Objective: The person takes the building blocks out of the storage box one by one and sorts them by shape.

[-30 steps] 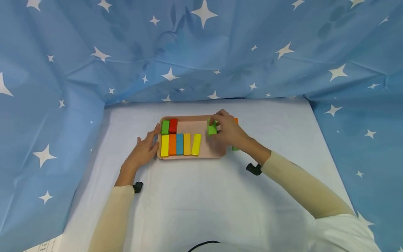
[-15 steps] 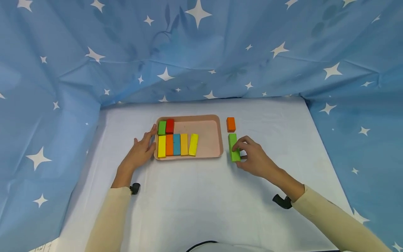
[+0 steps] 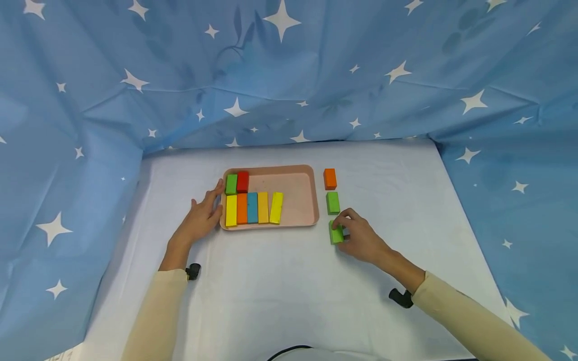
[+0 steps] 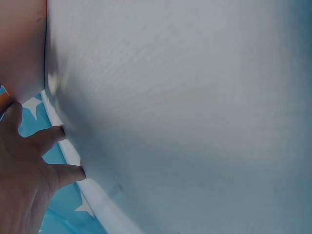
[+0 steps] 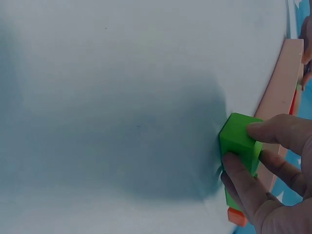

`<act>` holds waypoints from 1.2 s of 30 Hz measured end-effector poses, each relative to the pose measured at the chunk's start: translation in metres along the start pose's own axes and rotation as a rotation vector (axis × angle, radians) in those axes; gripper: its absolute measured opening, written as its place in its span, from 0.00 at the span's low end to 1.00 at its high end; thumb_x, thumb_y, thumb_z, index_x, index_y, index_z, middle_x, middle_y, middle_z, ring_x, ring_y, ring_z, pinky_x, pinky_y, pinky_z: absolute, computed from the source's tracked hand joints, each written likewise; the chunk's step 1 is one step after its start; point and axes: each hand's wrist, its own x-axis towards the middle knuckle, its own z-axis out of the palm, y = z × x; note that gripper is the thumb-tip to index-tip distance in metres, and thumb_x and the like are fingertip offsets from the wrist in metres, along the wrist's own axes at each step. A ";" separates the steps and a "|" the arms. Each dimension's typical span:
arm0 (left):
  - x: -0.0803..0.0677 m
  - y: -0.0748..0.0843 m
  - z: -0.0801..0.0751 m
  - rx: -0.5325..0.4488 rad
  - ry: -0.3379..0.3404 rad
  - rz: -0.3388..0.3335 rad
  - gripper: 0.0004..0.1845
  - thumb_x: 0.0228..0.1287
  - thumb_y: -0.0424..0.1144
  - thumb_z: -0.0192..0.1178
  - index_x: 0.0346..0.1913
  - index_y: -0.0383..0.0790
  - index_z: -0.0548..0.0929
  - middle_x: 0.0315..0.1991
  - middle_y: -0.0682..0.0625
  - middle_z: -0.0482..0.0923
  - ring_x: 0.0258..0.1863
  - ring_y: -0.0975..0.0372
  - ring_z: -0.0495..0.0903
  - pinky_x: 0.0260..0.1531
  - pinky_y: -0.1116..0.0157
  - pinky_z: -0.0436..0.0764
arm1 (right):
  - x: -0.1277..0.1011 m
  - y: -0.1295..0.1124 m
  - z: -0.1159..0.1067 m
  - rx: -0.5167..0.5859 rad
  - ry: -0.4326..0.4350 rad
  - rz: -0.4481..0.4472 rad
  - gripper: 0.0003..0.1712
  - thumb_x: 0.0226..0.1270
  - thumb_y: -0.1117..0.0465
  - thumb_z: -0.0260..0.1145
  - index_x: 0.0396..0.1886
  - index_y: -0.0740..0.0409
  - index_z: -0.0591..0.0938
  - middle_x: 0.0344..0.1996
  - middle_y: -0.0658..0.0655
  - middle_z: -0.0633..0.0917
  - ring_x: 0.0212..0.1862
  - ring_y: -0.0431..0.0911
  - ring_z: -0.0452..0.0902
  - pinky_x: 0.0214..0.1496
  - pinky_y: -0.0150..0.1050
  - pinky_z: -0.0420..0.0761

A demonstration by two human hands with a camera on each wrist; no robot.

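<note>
My right hand (image 3: 361, 238) pinches a green block (image 3: 336, 234) between thumb and fingers, low over the white tabletop just right of the tray. In the right wrist view, thumb and fingers press on different sides of this green block (image 5: 239, 131). Beyond it stand another green block (image 3: 332, 202) and an orange block (image 3: 330, 179), in a line along the tray's right side. My left hand (image 3: 200, 220) has its fingers spread at the left edge of the pink tray (image 3: 300, 215). In the left wrist view, fingers of that hand (image 4: 24, 165) reach toward the tray's side (image 4: 22, 53).
Inside the tray, a green block (image 3: 231, 184) and a red block (image 3: 242, 181) lie at the back left. The front row runs yellow (image 3: 231, 210), orange, blue, light orange, then a tilted yellow block (image 3: 276, 207). A blue star-patterned curtain (image 3: 280, 75) borders the table.
My right hand has carried the green block out of the tray to its right side, then drawn it nearer, opening a gap to the other green block. The left hand stays at the tray.
</note>
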 end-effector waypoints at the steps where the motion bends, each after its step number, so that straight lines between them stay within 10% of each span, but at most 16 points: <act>1: 0.000 0.000 0.000 0.000 0.000 0.001 0.33 0.85 0.46 0.43 0.85 0.53 0.47 0.86 0.59 0.38 0.82 0.36 0.49 0.73 0.25 0.36 | 0.000 0.000 0.000 -0.005 0.000 0.002 0.21 0.53 0.75 0.73 0.48 0.60 0.84 0.58 0.61 0.75 0.56 0.56 0.81 0.49 0.42 0.90; 21: 0.000 -0.002 0.000 0.001 -0.001 0.009 0.33 0.85 0.47 0.42 0.85 0.52 0.47 0.86 0.60 0.38 0.83 0.41 0.49 0.73 0.25 0.35 | 0.003 -0.017 -0.003 -0.173 0.106 -0.055 0.21 0.53 0.65 0.80 0.48 0.56 0.85 0.59 0.57 0.78 0.58 0.55 0.77 0.57 0.53 0.83; 36: 0.001 -0.002 0.001 0.017 -0.009 -0.014 0.33 0.85 0.49 0.42 0.85 0.55 0.47 0.86 0.61 0.37 0.82 0.36 0.49 0.74 0.26 0.36 | 0.095 -0.074 -0.002 -0.096 0.140 -0.183 0.16 0.66 0.64 0.72 0.52 0.60 0.84 0.57 0.58 0.79 0.58 0.57 0.77 0.63 0.51 0.81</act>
